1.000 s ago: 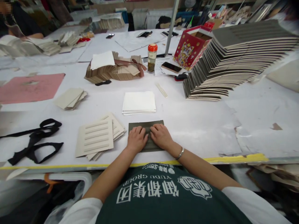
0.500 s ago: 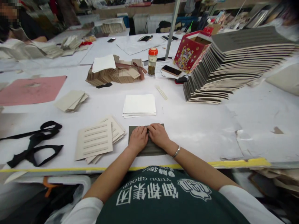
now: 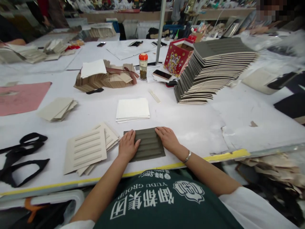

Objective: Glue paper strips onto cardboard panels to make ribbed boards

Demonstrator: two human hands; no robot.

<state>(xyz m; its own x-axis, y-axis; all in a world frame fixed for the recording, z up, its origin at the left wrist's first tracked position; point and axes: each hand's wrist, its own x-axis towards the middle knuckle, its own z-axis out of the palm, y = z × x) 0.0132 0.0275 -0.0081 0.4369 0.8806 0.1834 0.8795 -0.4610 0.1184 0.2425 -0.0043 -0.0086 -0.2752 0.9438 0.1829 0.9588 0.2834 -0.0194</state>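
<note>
A dark grey-green ridged panel (image 3: 149, 144) lies flat on the white table in front of me. My left hand (image 3: 128, 144) rests on its left side, fingers stretched forward and thumb out over the panel. Along the right edge lies my right hand (image 3: 168, 138), its fingers extended and touching the far right corner area. Neither hand grips anything. To the left sit several beige boards with raised strips (image 3: 89, 148), fanned in a loose pile. Just beyond the panel is a small stack of white sheets (image 3: 132, 108).
A tall leaning stack of dark panels (image 3: 209, 73) stands at the right. Farther back are a bundle of brown pieces (image 3: 100, 79), a bottle with a red lid (image 3: 143, 66), a phone (image 3: 162, 74) and a red box (image 3: 177, 57). Black strips (image 3: 23, 159) lie at the left.
My hands have slid apart from the panel's middle to its left and right sides, uncovering its ridges. The camera view has turned somewhat to the right.
</note>
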